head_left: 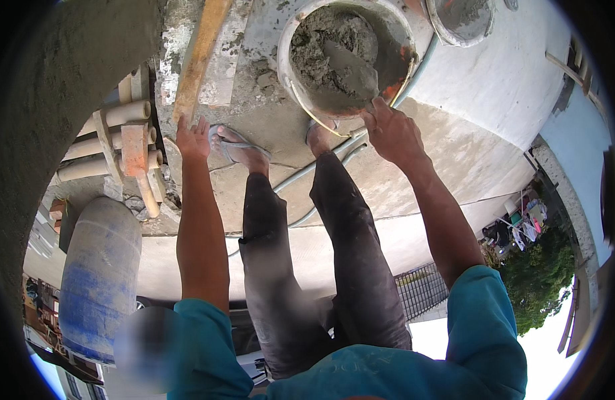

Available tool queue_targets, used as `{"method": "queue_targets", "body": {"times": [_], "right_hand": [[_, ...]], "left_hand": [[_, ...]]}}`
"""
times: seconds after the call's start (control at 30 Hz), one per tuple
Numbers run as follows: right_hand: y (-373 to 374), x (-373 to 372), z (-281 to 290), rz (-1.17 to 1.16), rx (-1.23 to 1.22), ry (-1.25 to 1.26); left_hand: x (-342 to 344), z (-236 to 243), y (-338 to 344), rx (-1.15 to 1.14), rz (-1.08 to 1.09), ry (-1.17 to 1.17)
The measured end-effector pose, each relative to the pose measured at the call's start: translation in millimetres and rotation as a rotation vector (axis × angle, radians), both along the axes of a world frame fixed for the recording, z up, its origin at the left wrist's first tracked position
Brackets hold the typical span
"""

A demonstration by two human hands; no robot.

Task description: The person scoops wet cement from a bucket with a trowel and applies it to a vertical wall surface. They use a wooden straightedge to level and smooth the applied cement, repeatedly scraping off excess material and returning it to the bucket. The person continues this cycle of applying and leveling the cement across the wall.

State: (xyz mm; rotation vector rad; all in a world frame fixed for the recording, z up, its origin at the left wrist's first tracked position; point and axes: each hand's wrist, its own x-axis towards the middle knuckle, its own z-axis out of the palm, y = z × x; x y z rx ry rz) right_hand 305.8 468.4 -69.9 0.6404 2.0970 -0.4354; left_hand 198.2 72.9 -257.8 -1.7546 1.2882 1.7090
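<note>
My left hand (193,139) is closed at the near end of a long wooden plank (202,57), its fingers partly curled by the wood. The plank runs away from me over the grey, mortar-spotted ground. On the right, my right hand (394,132) grips a trowel by its near end, which the fingers hide. The mortar-smeared trowel blade (353,69) reaches into a round bucket (285,41). Wet grey mortar (321,33) is heaped inside that bucket. Its wire handle (309,115) hangs down over the near side.
A second bucket (443,35) stands at the upper right. A hose (307,175) crosses the ground by my sandalled feet. To the left lie several pipes (114,143), a mallet-like tool (135,157) with an orange-stained head, and a blue-stained drum (99,280).
</note>
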Motion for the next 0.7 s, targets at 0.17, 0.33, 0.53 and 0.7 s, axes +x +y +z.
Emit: {"method": "queue_targets", "body": {"times": [0.17,0.33,0.53,0.7], "right_hand": [[70.1,-44.5,-36.0,-0.188,-0.006,-0.174],[-19.2,-124.8,-38.6,0.746,0.229,-0.136],[2.9,-58.2,10.9,0.77,0.116,0.173],[51.1,-34.4,-46.4,0.656,0.294,0.247]], "left_hand": [[25.5,92.7,127.3,0.232,-0.77,0.259],[11.5,89.5,186.1,0.225,-1.168,0.366],[17.1,88.6,188.5,0.089,-1.161,0.377],[23.3,80.8,203.9,-0.013,-1.227,0.477]]}}
